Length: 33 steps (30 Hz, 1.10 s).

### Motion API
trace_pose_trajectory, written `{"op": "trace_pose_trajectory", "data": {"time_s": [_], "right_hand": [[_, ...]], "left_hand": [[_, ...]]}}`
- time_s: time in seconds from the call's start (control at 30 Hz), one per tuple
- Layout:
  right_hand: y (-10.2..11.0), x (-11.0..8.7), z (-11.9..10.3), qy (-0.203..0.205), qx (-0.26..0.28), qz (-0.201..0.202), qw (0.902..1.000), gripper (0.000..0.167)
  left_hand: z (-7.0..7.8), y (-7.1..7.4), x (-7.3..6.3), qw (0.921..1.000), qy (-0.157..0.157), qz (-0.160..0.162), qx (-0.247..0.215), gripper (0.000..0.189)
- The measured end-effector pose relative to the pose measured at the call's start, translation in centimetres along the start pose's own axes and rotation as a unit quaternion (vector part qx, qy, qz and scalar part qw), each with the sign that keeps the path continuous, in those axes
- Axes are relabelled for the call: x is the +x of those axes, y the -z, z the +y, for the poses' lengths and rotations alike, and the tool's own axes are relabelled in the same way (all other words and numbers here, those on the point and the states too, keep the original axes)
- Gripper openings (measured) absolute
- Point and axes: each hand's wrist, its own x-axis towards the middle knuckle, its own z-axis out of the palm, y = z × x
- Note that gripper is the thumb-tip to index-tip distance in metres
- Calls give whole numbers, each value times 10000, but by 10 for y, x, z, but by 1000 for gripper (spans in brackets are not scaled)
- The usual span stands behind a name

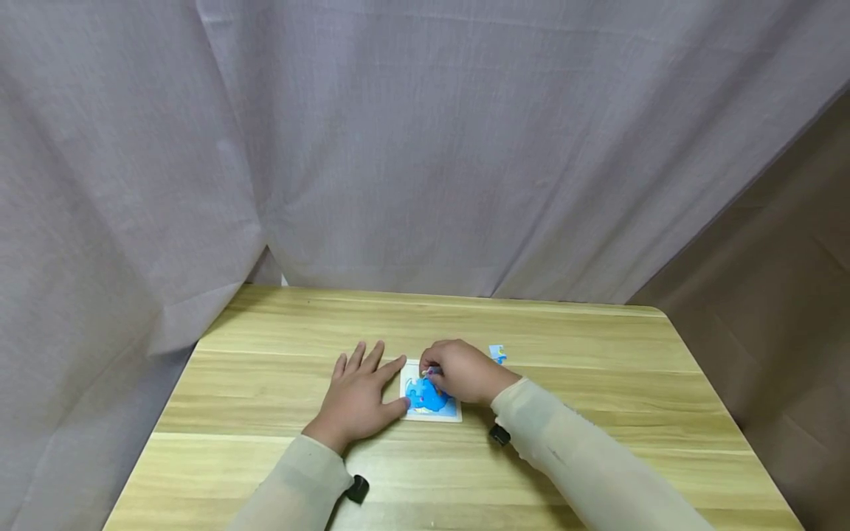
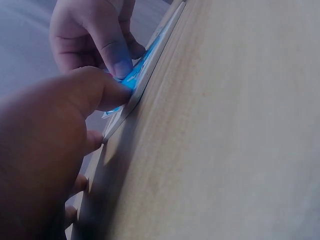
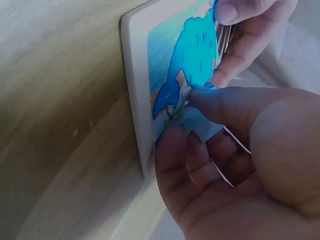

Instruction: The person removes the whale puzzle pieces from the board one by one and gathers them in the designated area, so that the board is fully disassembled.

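Note:
A small framed jigsaw puzzle [image 1: 432, 419] with a blue picture lies flat on the table. My left hand [image 1: 358, 404] rests with fingers spread at its left side. The thumb [image 2: 112, 92] presses on the frame edge and the forefinger touches the upper left corner. Over the board's upper right part, my right hand [image 1: 467, 372] pinches a small puzzle piece [image 3: 180, 107] between thumb and fingers. That piece, pale with some green, is mostly covered by the fingertips. In the right wrist view, the blue animal [image 3: 195, 50] in the picture shows beside the thumb.
A loose puzzle piece [image 1: 496, 352] lies on the wooden table [image 1: 279, 369] just beyond the right hand. Grey curtains [image 1: 425, 147] hang behind the table's far edge and along the left. A darker brown curtain [image 1: 770, 295] hangs at the right.

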Motion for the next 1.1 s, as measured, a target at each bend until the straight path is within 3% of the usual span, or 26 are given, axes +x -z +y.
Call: {"op": "trace_pose_trajectory", "data": {"time_s": [0.3,0.63,0.8,0.9,1.0,1.1], "right_hand": [[8,10,10,-453,990,-496,9928,14],[2,6,-8,-607,260,-240,9975,17],[4,6,-7,-774,309,-46,9965,16],[4,5,-2,-776,414,-52,9961,13],[5,3,3,-726,521,-61,9960,15],[7,1,5,-632,579,-79,9963,17]], "left_hand": [[-3,2,1,10000,67,-20,7,77],[3,2,3,9997,54,3,-237,75],[8,1,3,9973,-539,266,-417,45],[14,0,0,9944,-1008,270,-139,31],[22,-4,-3,9894,-1374,183,428,41],[30,-8,-6,9843,-1512,75,911,52]]}}
